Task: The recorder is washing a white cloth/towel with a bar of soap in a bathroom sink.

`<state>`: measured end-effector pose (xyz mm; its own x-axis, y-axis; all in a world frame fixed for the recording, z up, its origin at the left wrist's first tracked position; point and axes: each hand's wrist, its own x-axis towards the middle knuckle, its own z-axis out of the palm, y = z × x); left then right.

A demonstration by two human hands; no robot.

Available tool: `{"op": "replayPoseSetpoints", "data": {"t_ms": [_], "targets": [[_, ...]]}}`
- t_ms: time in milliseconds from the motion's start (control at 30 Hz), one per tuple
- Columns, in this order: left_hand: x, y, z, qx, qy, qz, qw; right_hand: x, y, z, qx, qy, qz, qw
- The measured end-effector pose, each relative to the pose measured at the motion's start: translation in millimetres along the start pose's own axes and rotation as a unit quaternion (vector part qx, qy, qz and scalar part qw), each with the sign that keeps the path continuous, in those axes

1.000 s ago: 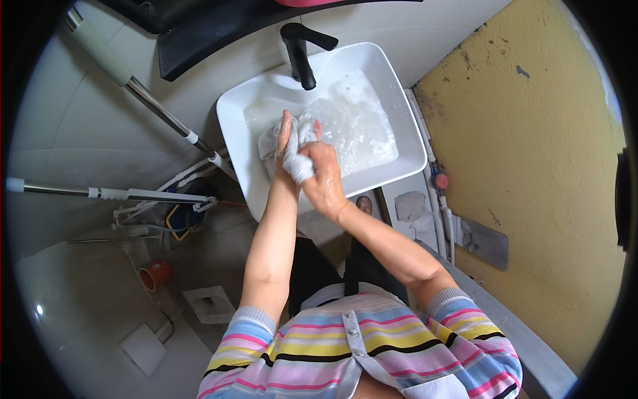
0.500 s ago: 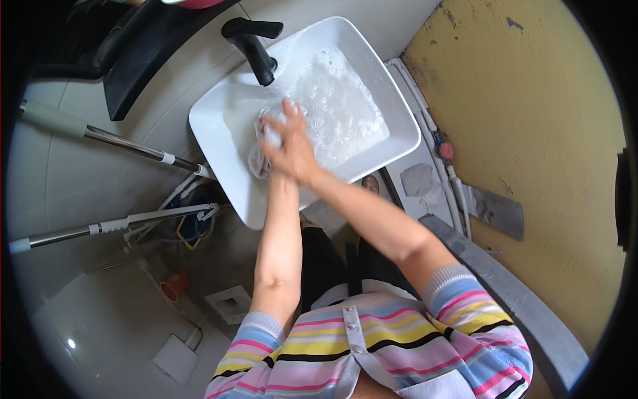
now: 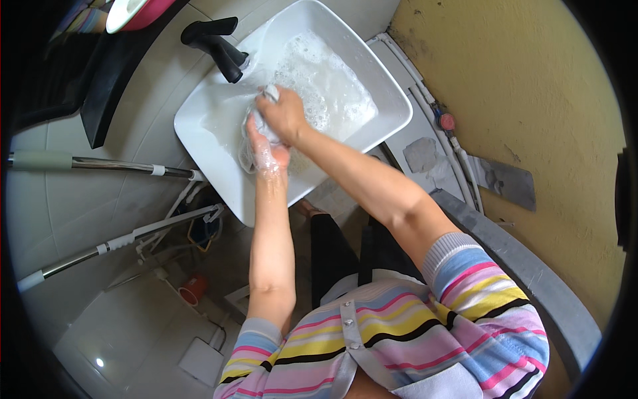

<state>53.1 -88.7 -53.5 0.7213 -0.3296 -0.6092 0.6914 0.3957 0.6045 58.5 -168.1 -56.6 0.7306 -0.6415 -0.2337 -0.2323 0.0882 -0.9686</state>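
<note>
A wet white cloth (image 3: pixel 264 128) is bunched between my two hands over the left half of the white sink (image 3: pixel 206 174). My right hand (image 3: pixel 286 114) wraps round the cloth from above, and a bit of it pokes out past the fingers. Beneath, my left hand (image 3: pixel 267 151) supports the cloth with its palm turned up; suds coat that wrist. Part of the cloth hangs beside the left hand toward the basin. Foamy, cloudy water (image 3: pixel 325 86) fills the basin. A black faucet (image 3: pixel 222 52) stands just beyond my hands, with water running from its spout.
Two metal poles (image 3: pixel 123 166) (image 3: pixel 80 256) lean at the left. A black shelf (image 3: pixel 119 80) carries a pink-and-white basin (image 3: pixel 136 14). White pipes with a red valve (image 3: pixel 446 122) run along the yellow wall. A grey ledge (image 3: pixel 505 259) lies on my right, an orange bucket (image 3: pixel 193 290) low on the left.
My right hand has gone from blurred, spread fingers to a closed grip on the cloth. My left palm now shows beneath it. The view has shifted slightly.
</note>
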Motion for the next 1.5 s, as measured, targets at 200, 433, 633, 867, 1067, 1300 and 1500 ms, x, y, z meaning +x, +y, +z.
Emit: {"op": "replayPoseSetpoints", "data": {"t_ms": [200,433,633,867,1067,1300,1500], "targets": [[7,11,-32,-0.038,-0.07,-0.009,0.997,2,2,4,-0.054,-0.006,-0.048,0.997],[-35,26,10,-0.084,-0.163,-0.015,0.983,42,20,-50,0.127,0.06,0.072,0.987],[-54,56,-62,0.087,0.036,0.018,0.995,20,-89,-76,-0.109,-0.149,0.006,0.983],[-71,75,-34,0.494,-0.086,0.174,0.848,3,-101,-49,-0.077,-0.43,0.028,0.899],[-86,102,-15,0.177,-0.119,0.164,0.963,-15,-21,-57,-0.208,-0.466,-0.119,0.852],[-83,135,-52,0.15,-0.069,0.155,0.974,-25,10,-61,-0.088,-0.341,0.057,0.934],[-20,95,-116,0.244,-0.031,0.167,0.955,-24,-39,-55,0.164,-0.118,-0.034,0.979]]}}
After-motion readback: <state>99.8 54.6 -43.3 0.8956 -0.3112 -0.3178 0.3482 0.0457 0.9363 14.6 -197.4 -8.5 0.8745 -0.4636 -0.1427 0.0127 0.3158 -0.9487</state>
